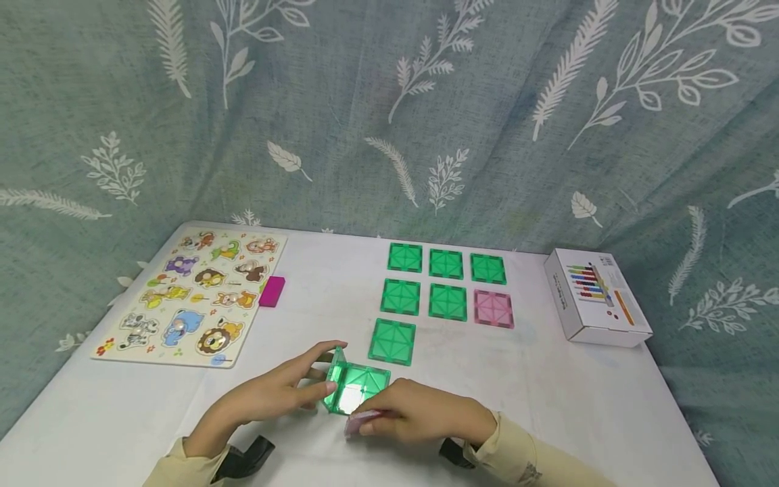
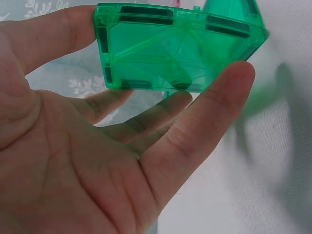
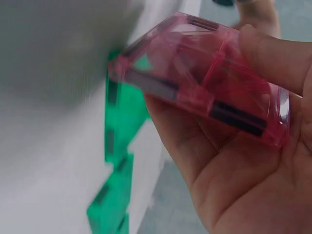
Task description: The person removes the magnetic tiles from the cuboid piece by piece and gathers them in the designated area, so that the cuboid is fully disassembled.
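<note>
My left hand (image 1: 274, 392) steadies a translucent green magnetic tile (image 2: 146, 48) that stands on edge, thumb on one side and fingers on the other. This upright tile meets the left edge of a green tile (image 1: 365, 384) lying flat on the table. Between thumb and fingers of my right hand (image 1: 422, 409) is a translucent pink magnetic tile (image 3: 195, 73), held tilted close to the flat tile's near edge. Dark magnet strips show along its rim in the right wrist view. Part of the flat tile is hidden behind the right hand.
Behind the hands lie several green tiles (image 1: 392, 341) in loose rows, with another pink tile (image 1: 493, 309) at their right. An animal puzzle board (image 1: 197, 291) is at the left, a magenta block (image 1: 272, 291) beside it. A white box (image 1: 599, 297) stands at the right.
</note>
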The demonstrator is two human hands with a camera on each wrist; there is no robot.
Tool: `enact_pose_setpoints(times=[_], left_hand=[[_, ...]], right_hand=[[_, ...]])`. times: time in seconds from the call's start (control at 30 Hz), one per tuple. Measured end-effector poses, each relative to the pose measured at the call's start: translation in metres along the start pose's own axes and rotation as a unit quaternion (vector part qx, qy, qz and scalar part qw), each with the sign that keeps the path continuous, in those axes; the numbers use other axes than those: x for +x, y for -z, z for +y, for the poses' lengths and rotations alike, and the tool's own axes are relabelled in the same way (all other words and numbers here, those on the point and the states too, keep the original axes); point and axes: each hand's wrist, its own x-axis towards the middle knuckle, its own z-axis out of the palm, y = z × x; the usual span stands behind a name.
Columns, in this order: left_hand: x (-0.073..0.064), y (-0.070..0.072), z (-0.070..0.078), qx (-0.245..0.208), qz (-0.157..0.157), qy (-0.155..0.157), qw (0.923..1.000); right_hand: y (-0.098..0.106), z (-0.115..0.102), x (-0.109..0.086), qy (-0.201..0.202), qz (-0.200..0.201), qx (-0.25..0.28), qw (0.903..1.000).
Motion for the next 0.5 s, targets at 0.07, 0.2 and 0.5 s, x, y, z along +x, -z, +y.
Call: enact_pose_setpoints(times=[0.07, 0.2, 0.5], left_hand=[[0.001, 0.000, 0.000, -0.002, -0.001, 0.002, 1.0000], [0.001, 0.000, -0.001, -0.007, -0.002, 0.009, 0.9999], [0.002, 0.001, -0.002, -0.003, 0.000, 0.013, 0.9999]], right_hand=[[0.005, 0.005, -0.006, -0.010, 0.020, 0.026, 0.9994], [0.015, 0.018, -0.019, -0.042, 0.078, 0.061, 0.9942], [0.034, 0.046, -0.050, -0.151, 0.228, 0.040, 0.9611]])
